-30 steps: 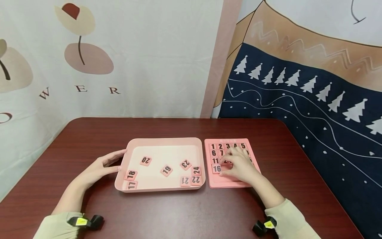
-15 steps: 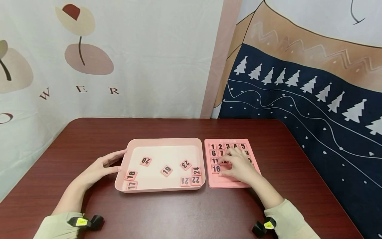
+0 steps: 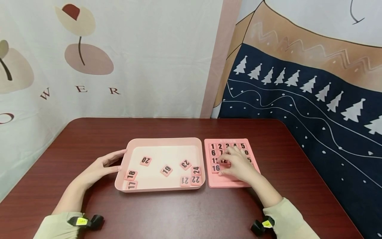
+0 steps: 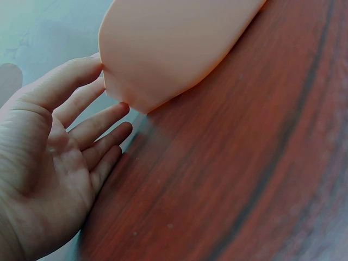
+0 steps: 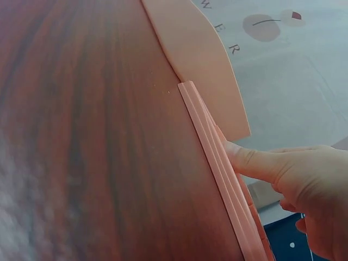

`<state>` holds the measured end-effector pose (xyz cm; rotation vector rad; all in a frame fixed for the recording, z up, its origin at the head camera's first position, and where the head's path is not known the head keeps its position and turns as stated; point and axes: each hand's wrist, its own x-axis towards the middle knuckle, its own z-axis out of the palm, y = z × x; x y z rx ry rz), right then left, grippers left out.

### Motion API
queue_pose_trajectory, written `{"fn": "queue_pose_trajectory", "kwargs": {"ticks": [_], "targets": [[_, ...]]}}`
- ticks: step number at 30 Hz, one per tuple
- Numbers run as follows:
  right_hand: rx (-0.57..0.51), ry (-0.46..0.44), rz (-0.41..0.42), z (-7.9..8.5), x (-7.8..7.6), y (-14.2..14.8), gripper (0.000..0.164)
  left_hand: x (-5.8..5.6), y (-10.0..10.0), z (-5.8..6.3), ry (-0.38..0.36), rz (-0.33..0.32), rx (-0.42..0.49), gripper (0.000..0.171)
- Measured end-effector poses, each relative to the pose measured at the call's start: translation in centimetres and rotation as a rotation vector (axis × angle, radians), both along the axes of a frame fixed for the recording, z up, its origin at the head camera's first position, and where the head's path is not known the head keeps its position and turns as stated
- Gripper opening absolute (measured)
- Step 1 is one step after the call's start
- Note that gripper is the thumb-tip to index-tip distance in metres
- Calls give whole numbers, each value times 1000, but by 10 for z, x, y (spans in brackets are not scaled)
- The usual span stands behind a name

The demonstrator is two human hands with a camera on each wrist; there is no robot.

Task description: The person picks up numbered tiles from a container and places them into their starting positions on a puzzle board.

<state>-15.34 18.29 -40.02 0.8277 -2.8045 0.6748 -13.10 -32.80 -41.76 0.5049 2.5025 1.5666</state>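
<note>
Touching the tray (image 3: 162,142) at its left end, the left hand (image 3: 97,168) has extended fingers. The right hand (image 3: 239,168), thumb and fingers parted, rests on the number board (image 3: 218,182). Tiles (image 3: 166,170) lie inside the tray.

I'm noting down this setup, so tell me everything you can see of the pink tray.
The tray is pale pink, shallow and roughly rectangular, with rounded corners, raised walls, a paler floor and a smooth, plastic-looking surface. It lies flat on the red-brown table, left of the number board. Eight number tiles, 17 to 24, lie scattered inside. The left hand, fingers loosely spread, touches its left end.
</note>
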Motion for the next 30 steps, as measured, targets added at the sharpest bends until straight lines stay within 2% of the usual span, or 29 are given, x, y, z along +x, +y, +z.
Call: {"fn": "queue_pose_trajectory", "kwargs": {"ticks": [12,17,24,30], "targets": [[21,-18,16,0,-1,0,40,0,-1,1,3,-3,10,58],[-7,20,36,9,-2,-4,41,1,-1,1,5,-5,11,58],[-90,104,152,34,-2,-30,43,2,0,1,3,-4,22,58],[-90,143,258,47,-2,-60,42,1,1,1,6,-7,30,58]]}}
